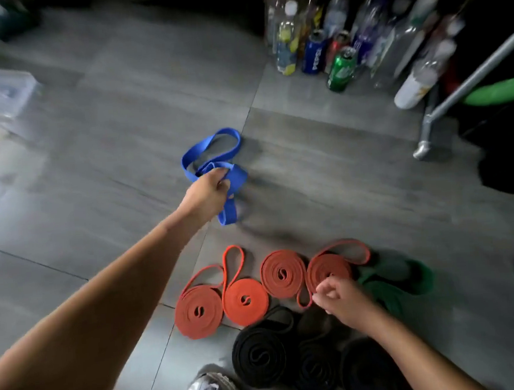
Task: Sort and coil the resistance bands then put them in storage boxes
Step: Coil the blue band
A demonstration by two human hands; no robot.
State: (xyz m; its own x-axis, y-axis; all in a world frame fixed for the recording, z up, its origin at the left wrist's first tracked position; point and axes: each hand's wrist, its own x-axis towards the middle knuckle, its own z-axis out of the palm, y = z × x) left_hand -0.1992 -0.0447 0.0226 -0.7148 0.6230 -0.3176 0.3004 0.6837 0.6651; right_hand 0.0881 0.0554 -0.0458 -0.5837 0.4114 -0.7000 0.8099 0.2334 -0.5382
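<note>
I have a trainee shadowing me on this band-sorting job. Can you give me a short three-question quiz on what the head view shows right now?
1. Count: how many orange coils are in view?
2. Multiple choice: which colour of band does the left hand grip? A orange, B blue, C black.
3. True or false: the green band lies in a loose heap, not wound into a flat coil.

Key
1. Four, side by side in a row.
2. B: it grips the blue band, which is not yet coiled.
3. True.
</note>
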